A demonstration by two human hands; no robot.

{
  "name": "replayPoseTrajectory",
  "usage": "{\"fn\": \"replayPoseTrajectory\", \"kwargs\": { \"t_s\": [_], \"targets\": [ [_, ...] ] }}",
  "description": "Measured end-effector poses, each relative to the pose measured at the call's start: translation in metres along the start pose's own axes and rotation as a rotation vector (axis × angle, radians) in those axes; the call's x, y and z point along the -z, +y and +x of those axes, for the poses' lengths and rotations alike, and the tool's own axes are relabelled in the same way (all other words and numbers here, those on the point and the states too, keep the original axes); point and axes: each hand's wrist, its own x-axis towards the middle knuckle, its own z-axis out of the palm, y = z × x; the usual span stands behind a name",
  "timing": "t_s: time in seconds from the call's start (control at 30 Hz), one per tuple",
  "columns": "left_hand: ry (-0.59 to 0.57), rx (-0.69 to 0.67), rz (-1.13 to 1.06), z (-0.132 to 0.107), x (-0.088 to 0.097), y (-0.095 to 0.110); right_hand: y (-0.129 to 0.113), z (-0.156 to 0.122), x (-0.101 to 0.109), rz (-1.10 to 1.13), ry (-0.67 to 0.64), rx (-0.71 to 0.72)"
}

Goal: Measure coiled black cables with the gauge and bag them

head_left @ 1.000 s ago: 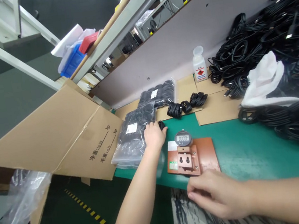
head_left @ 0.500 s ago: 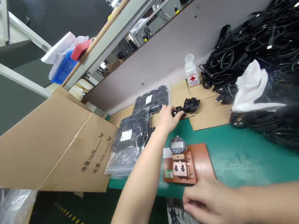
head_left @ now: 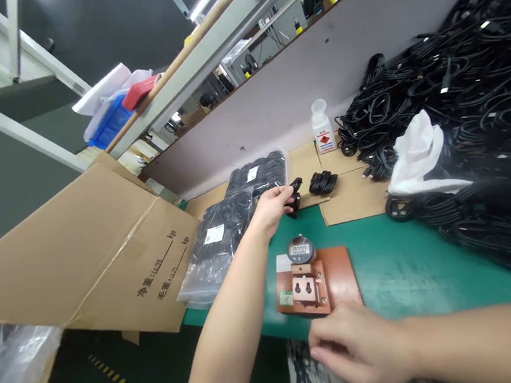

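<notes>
My left hand (head_left: 273,209) is closed, pinching a black coiled cable (head_left: 295,198) between thumb and fingers above the bench's back part. A second coiled cable bundle (head_left: 323,182) lies on cardboard just to its right. My right hand (head_left: 354,349) rests at the front edge with its fingers curled in and nothing visible in them. Beside that hand is a copper-coloured measuring fixture (head_left: 306,291). It carries a round digital gauge (head_left: 300,250) with a lit display. Left of it are two clear bags of black coiled cables (head_left: 216,232), each with a white label.
A large heap of black cables (head_left: 453,106) fills the right side, with a white cloth or bag (head_left: 415,156) on it. A white bottle (head_left: 323,131) stands against the back wall. An open cardboard box (head_left: 116,249) leans at the left. The bench (head_left: 399,266) has a green top.
My left hand has lifted the coiled cable and drawn it slightly left, away from the other bundle. My right hand stays about where it was. The view has shifted a little.
</notes>
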Motion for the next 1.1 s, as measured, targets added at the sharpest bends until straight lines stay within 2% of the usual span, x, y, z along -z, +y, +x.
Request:
{"fn": "replayPoseTrajectory", "kwargs": {
  "t_s": [0.1,0.27,0.37,0.47,0.57,0.63,0.7,0.8,0.87,1.0,1.1],
  "targets": [
    [0.004,-0.041,-0.246,-0.045,0.011,0.004,0.0,0.0,-0.001,0.047,0.016,0.007],
    [0.066,-0.041,-0.594,-0.166,0.011,-0.012,0.002,-0.002,-0.003,0.172,0.031,-0.042],
    [0.161,-0.074,-0.542,-0.231,0.002,-0.031,0.003,-0.005,-0.002,0.229,0.032,-0.085],
    [0.263,-0.14,-0.263,-0.269,-0.01,-0.049,0.003,-0.006,0.001,0.317,-0.013,-0.119],
    [0.315,-0.178,-0.073,-0.286,-0.02,-0.059,0.001,-0.007,0.004,0.401,-0.067,-0.078],
    [0.318,-0.15,-0.019,-0.291,-0.025,-0.059,-0.001,-0.006,0.004,0.422,-0.073,-0.05],
    [0.309,-0.096,-0.105,-0.292,-0.027,-0.056,-0.003,-0.005,0.004,0.394,-0.06,-0.058],
    [0.35,-0.021,-0.42,-0.289,-0.029,-0.051,-0.004,-0.005,0.002,0.322,-0.059,-0.071],
    [0.378,0.052,-0.544,-0.285,-0.028,-0.05,-0.002,-0.006,0.001,0.282,-0.08,-0.063],
    [0.294,0.158,-0.506,-0.277,-0.025,-0.05,0.0,-0.008,0.001,0.225,-0.131,-0.073],
    [0.298,0.184,-0.448,-0.274,-0.026,-0.049,0.0,-0.008,0.001,0.217,-0.146,-0.075]
  ]
}}
